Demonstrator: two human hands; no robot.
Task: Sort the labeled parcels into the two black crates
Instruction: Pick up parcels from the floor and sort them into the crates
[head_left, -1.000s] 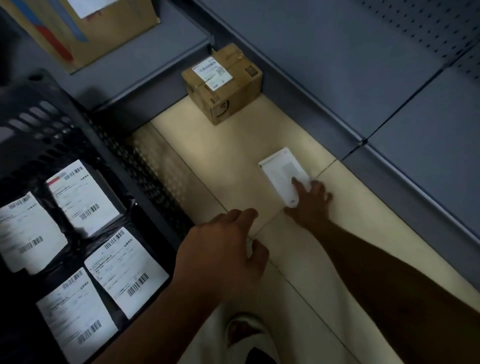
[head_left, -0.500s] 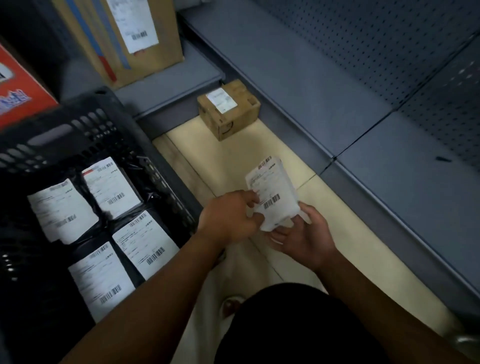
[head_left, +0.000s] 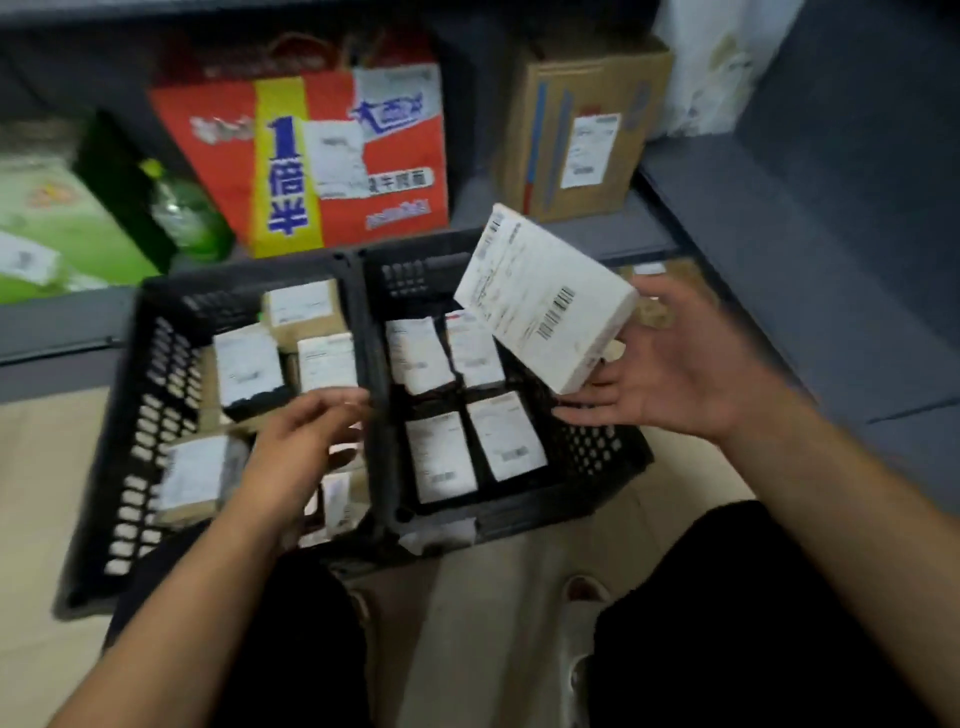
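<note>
Two black crates sit side by side on the floor. The left crate (head_left: 130, 415) holds several brown labeled boxes (head_left: 244, 364). The right crate (head_left: 597, 452) holds several black-wrapped parcels with white labels (head_left: 504, 436). A white labeled box parcel (head_left: 540, 301) tilts in the air over the right crate's right side. It lies against the straight, spread fingers of my right hand (head_left: 675, 374), which is palm up. My left hand (head_left: 306, 441) hovers over the left crate near the wall between the crates, fingers loose and holding nothing.
On the low grey shelf (head_left: 831, 208) behind the crates stand a red paper bag (head_left: 322, 156), a labeled cardboard box (head_left: 576, 135), a green bottle (head_left: 187, 213) and a green carton (head_left: 47, 223). My knees and a shoe fill the bottom edge.
The view has swung left from the floor spot to both crates. My left hand let go of the white parcel, and my right hand carried it over the right crate.
</note>
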